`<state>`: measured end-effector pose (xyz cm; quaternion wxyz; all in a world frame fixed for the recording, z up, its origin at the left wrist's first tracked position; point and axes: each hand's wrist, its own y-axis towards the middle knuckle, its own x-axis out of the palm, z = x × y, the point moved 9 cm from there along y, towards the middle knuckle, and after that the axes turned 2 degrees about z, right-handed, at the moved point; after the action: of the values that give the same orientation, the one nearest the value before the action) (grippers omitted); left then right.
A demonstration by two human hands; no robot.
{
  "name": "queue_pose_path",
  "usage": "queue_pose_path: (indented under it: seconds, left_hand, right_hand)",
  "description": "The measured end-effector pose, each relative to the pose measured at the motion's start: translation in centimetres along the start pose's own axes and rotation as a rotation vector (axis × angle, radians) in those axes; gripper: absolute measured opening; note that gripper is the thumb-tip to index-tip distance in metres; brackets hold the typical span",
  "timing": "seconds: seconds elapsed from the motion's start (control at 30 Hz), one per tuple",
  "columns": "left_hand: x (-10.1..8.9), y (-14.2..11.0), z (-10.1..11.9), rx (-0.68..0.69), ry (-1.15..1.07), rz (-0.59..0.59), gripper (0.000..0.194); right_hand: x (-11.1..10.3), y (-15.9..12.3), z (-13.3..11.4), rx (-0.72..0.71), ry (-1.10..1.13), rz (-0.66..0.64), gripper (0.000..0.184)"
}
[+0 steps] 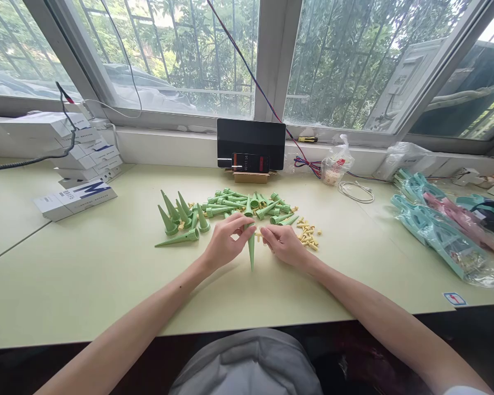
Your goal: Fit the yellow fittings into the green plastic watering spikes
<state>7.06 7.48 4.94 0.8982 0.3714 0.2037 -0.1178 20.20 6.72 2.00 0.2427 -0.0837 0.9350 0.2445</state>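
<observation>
My left hand pinches the wide top of a green cone-shaped spike, whose tip points toward me. My right hand is closed beside that top, fingers pinching a small yellow piece against it. Behind my hands lies a heap of green spikes. Several more green spikes stand upright at the left, and one lies flat. Small yellow parts are scattered to the right of my right hand.
A dark tablet and a phone stand at the windowsill. White boxes are stacked at the left. Teal and pink packaged items lie at the right, with a plastic bag and a white cable.
</observation>
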Motion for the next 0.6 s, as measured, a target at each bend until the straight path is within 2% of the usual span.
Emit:
queue_pose_path:
  seconds: [0.3, 0.6]
  left_hand:
    - [-0.39, 0.2, -0.58, -0.083, 0.01, 0.037, 0.019]
    - [-0.17, 0.08, -0.42, -0.054, -0.002, 0.013, 0.019]
  right_hand:
    - [-0.19, 0.05, -0.17, 0.006, 0.082, 0.021, 0.027]
    - [0.01, 0.04, -0.07, 0.008, 0.048, 0.002, 0.035]
